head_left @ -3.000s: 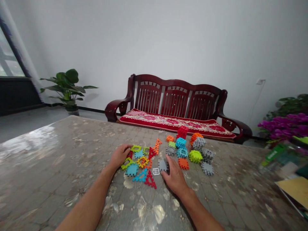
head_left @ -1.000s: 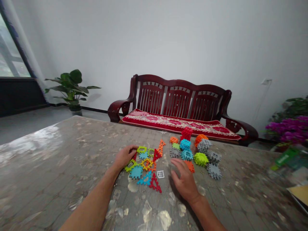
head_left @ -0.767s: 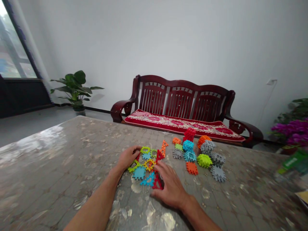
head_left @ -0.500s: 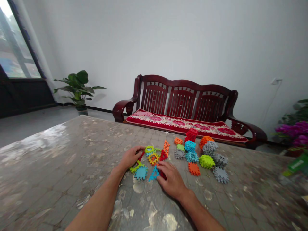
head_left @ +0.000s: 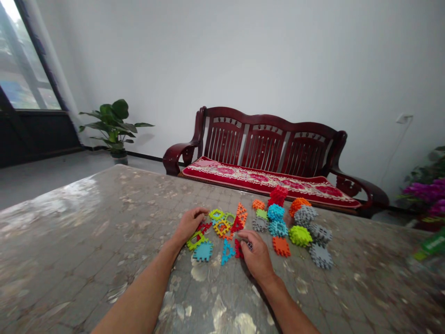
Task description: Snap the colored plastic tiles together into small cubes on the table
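Observation:
My left hand [head_left: 190, 223] rests at the left edge of a loose pile of toothed plastic building pieces, fingers loosely bent and apart, holding nothing I can see. By it lie a red piece [head_left: 204, 227], a lime frame piece [head_left: 195, 240] and a flat blue square [head_left: 203, 252]. My right hand [head_left: 256, 254] is curled with its fingers closed around a small grey piece [head_left: 250, 246], which is mostly hidden. Under its fingertips a red piece [head_left: 238, 249] shows in part. Just left of that is a blue triangle [head_left: 227, 252]. Yellow frame pieces [head_left: 221, 228] lie between the hands.
Right of my right hand stand sorted stacks: a red stack [head_left: 278, 195], blue pieces [head_left: 277, 227], a lime stack [head_left: 300, 236], grey pieces [head_left: 321, 256] and an orange square [head_left: 281, 247]. Behind the patterned table [head_left: 139, 204] is a wooden bench [head_left: 260, 144].
My right hand has shifted slightly right and a grey piece now shows in it. The blue triangle has slid right and turned. My left hand has stayed almost in place.

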Available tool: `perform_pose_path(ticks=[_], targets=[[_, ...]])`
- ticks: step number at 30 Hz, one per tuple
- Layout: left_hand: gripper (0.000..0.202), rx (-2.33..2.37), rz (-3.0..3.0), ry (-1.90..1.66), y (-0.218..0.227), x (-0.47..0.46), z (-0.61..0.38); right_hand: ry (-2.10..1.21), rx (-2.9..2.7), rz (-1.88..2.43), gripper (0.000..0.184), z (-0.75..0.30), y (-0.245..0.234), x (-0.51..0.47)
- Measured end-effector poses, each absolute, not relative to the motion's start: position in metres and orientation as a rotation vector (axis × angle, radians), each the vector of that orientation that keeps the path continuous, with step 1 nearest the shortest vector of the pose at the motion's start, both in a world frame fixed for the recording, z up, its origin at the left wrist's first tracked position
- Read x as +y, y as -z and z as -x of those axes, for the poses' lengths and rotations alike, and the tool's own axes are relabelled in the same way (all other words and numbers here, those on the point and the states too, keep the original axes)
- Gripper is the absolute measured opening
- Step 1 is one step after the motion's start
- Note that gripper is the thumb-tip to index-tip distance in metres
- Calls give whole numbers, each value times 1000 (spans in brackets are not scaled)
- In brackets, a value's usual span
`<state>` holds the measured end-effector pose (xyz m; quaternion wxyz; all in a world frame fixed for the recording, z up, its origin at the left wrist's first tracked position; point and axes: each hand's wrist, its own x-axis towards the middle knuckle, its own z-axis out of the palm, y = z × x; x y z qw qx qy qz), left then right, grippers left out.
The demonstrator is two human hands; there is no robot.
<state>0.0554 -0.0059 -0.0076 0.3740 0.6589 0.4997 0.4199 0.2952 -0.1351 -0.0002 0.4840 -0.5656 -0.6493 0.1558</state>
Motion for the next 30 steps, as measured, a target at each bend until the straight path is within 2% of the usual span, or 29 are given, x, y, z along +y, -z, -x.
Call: perform_pose_path(ticks=[8, 12, 18, 24, 30], targets=[[32, 1377, -1823, -1016, 7, -5, -57, -282, -1582, 1459, 33, -298, 9, -130], [34, 1409, -1729, -1029, 5, -5, -60, -214, -1743, 1509, 41, -293, 9, -131], [39, 1349, -1575, -1128, -2, -8, -62, -326, -1999, 1421, 49, -287, 2, -136], [41, 1286, -1584, -1171, -1, -6, -59, -355, -1890, 1432, 37, -289, -3, -136], [39, 1279, -1749, -1133, 2, -7, -60, -240, -1865, 1529, 39, -288, 3, -132]])
